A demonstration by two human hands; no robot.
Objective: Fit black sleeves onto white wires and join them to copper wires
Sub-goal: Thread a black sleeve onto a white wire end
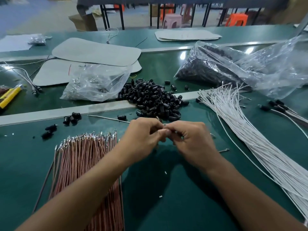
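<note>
Fingers (164, 131) of your left hand (141, 135) and right hand (191, 139) are curled tip to tip, pinching one small spot above the middle of the bench (166, 197). A thin wire (108, 118) trails away from that pinch to the left, but blur hides whether a sleeve is already on it. Holding it close with both hands looks meant to steady a small part while you line it up.

Your stock lies in reach around the hands:
- The loose pile of black sleeves (155, 99) sits just beyond your fingertips, toward the far edge.
- The copper wires (86, 155) lie bundled under your left forearm, with their terminals pointing away from the near edge.
- The white wires (246, 130) fan from mid-bench to the near right corner.

A few sleeved wires (280, 107) lie near the right edge, probably finished ones set aside. A clear bag of sleeves (216, 65) lies behind the white wires, likely the refill.
</note>
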